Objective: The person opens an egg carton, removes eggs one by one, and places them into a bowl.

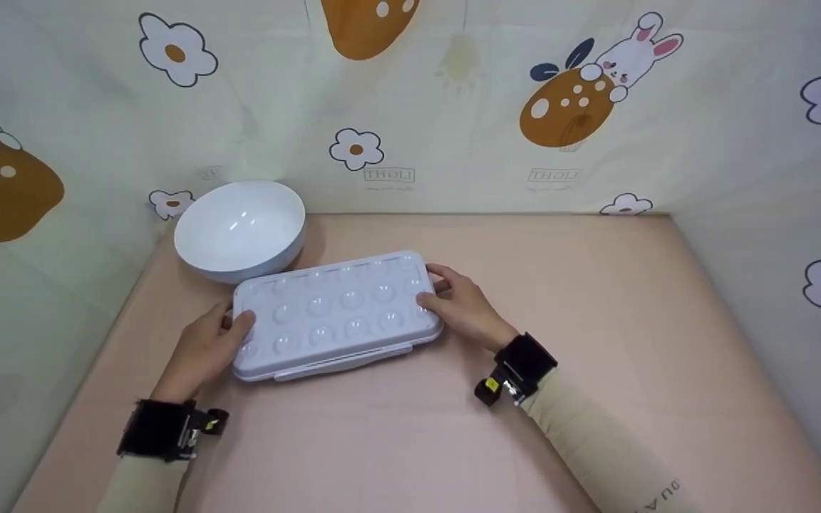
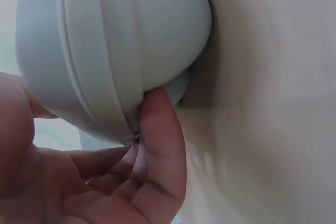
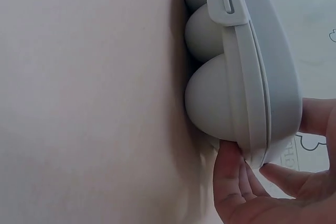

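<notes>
A pale grey-white egg box point(image 1: 336, 313) with a domed lid lies on the table, its long clasp side towards me. My left hand point(image 1: 204, 345) grips the box's left end, thumb on the lid and fingers below the rim. At the opposite end my right hand point(image 1: 471, 306) holds it the same way. In the left wrist view the fingers point(image 2: 163, 145) curl under the edge of the box point(image 2: 157, 24). Rounded cups show along the underside of the box point(image 3: 210, 98) in the right wrist view, and its clasp is fastened. Whether anything is inside cannot be seen.
A white bowl point(image 1: 239, 228) stands behind the box's left corner, very near it. The table point(image 1: 596, 320) has a pinkish-beige cover. Printed cloth walls point(image 1: 453, 107) with flowers and rabbits enclose its back and sides.
</notes>
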`<action>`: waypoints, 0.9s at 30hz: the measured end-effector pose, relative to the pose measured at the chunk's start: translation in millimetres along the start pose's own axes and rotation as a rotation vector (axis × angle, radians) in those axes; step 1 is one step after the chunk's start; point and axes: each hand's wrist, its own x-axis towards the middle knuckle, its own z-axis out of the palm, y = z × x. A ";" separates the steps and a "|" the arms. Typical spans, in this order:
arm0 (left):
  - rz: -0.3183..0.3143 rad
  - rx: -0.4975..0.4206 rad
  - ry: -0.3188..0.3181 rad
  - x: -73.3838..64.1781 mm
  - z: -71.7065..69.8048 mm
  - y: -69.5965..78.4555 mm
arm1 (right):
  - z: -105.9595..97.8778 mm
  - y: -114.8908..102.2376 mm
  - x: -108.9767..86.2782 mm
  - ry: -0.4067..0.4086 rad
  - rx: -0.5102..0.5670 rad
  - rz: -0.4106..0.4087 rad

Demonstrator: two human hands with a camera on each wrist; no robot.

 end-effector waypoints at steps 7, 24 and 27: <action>0.023 -0.017 0.003 2.4 7.3 14.2 | -16.2 3.8 -5.4 0.003 -0.006 0.009; 0.188 -0.107 -0.062 39.0 56.2 78.4 | -92.1 37.0 -24.3 0.090 -0.045 0.100; 0.202 -0.107 -0.081 45.5 68.1 93.8 | -108.8 44.4 -28.8 0.105 -0.061 0.116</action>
